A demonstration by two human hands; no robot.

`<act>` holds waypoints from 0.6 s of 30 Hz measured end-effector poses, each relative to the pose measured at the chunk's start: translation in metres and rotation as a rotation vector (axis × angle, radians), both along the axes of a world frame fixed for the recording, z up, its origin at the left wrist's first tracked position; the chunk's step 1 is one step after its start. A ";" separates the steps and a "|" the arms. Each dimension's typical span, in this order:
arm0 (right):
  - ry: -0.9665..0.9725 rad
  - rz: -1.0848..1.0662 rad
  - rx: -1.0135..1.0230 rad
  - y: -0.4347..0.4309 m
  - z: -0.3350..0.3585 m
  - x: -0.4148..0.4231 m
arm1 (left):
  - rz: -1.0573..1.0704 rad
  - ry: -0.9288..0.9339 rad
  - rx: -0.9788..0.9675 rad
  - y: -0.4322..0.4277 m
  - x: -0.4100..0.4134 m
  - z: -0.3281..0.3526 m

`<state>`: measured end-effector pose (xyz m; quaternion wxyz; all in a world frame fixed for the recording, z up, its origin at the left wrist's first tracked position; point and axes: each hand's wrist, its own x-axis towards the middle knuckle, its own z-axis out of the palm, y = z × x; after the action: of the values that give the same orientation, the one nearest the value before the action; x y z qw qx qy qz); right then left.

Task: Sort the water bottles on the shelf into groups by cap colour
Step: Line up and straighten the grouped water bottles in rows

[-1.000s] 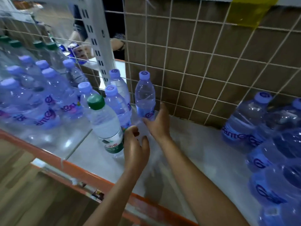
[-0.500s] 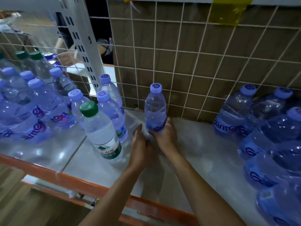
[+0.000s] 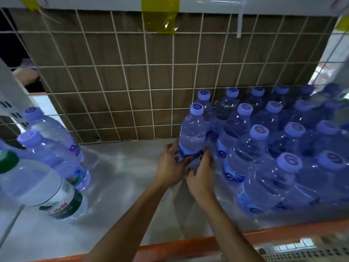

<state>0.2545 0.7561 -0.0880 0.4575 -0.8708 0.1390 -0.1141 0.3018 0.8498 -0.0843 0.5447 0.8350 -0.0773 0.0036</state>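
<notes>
Risking a topple: purple-capped bottle, upright at the left edge of the purple-capped group on the shelf, is held only near its base, so a hard push could tilt it into its neighbours and upset the rows. Left hand: fingers curled round the bottle's lower left side. Right hand: fingers curled round its lower right. Green-capped bottle stands well apart, far left.

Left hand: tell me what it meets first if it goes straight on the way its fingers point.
The left hand points up and right and grips the purple-capped bottle, so that comes first. Pushed on, bottle and hand would likely meet the packed group of purple-capped bottles beside it; depth is unclear.
</notes>
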 end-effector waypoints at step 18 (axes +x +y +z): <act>-0.132 0.016 -0.073 -0.006 0.001 -0.031 | -0.035 0.049 0.048 -0.027 -0.005 0.000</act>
<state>0.2240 0.7497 -0.0873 0.4344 -0.8787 0.0972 -0.1725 0.2964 0.8224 -0.0846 0.5264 0.8461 -0.0788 -0.0282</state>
